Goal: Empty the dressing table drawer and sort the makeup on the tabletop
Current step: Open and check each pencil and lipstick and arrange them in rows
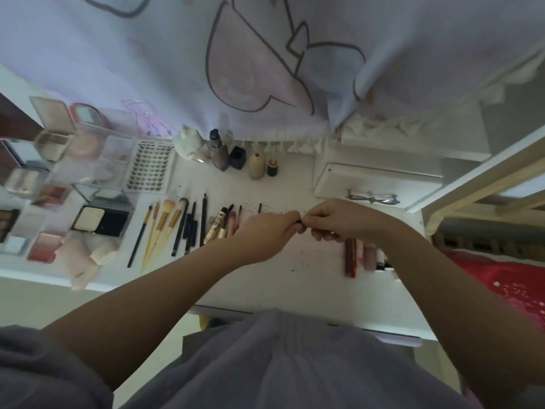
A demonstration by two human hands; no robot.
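A pale printed curtain (206,54), bearing a large outlined cartoon figure in pink, hangs along the far edge of the worktop. A pair of spectacles (373,198) lies on a white shelf (380,178) at right. Beyond it, a cream bed frame (472,184) borders a red patterned bedcover (501,278). Grey clothing (280,364) fills the foreground.

Two hands (267,231), four wood-handled brushes (160,224), one pair of glasses (373,198), one lash tray (150,166).
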